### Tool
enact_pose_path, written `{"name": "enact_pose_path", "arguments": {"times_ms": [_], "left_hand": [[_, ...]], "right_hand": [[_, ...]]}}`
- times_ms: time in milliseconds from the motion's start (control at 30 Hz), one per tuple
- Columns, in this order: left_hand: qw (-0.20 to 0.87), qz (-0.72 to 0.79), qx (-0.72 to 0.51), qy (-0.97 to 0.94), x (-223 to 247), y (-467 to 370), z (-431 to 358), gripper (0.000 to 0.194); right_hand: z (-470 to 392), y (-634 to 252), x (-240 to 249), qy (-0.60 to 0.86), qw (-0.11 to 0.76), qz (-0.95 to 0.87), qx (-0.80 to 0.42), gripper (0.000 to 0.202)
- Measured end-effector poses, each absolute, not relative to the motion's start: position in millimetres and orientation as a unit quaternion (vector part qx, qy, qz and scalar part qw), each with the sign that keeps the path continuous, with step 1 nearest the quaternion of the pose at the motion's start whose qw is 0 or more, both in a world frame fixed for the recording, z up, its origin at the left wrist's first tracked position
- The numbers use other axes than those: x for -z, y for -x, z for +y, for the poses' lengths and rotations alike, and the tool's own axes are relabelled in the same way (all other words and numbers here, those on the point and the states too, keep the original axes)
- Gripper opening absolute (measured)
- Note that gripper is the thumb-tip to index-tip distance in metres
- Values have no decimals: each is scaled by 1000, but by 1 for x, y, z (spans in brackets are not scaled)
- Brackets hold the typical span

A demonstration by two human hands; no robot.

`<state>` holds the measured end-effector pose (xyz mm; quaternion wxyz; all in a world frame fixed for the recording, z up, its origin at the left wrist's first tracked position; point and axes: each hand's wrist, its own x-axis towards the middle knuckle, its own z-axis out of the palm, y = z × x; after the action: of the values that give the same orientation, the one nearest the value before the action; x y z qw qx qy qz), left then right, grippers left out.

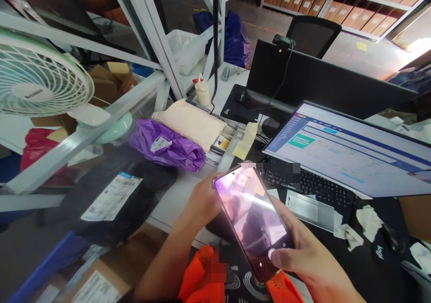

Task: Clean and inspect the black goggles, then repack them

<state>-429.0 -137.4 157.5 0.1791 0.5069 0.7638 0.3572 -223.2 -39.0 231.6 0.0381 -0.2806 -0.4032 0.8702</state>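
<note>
A smartphone (pixel 252 217) is held over the front of the desk, tilted, its screen facing up and showing a camera picture. My left hand (pixel 208 199) grips its upper left edge, fingers partly hidden behind it. My right hand (pixel 296 240) holds the right side, with the thumb on the round button low on the screen. Beyond my left hand lies a purple plastic parcel (pixel 164 146) with a white label, against a cream parcel (pixel 190 121). A black parcel (pixel 117 204) with a white label is at the left.
A lit monitor (pixel 350 150) stands at the right above a black keyboard (pixel 313 184). Crumpled paper (pixel 368 222) lies near a mouse. At the left are a fan (pixel 43 76), metal frame bars (pixel 84 132) and a cardboard box (pixel 111 267). A dark monitor (pixel 323 78) is behind.
</note>
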Motion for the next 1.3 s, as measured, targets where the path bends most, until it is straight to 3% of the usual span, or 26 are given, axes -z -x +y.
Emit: {"name": "enact_pose_path", "arguments": {"times_ms": [167, 433, 600, 933, 1300], "left_hand": [[201, 755, -329, -531, -155, 433, -138, 13], [207, 750, -348, -523, -149, 435, -138, 23], [205, 747, -350, -526, -146, 436, -137, 31], [186, 753, -332, -536, -147, 436, -135, 12], [148, 786, -269, -537, -156, 433, -133, 34]], "right_hand": [[-41, 229, -227, 306, 47, -386, -869, 83], [-41, 235, -221, 332, 92, -392, -853, 74], [-37, 232, -210, 310, 85, -389, -863, 79], [-42, 235, -221, 336, 82, -383, -856, 78], [-46, 232, -219, 353, 77, -365, -858, 81]]}}
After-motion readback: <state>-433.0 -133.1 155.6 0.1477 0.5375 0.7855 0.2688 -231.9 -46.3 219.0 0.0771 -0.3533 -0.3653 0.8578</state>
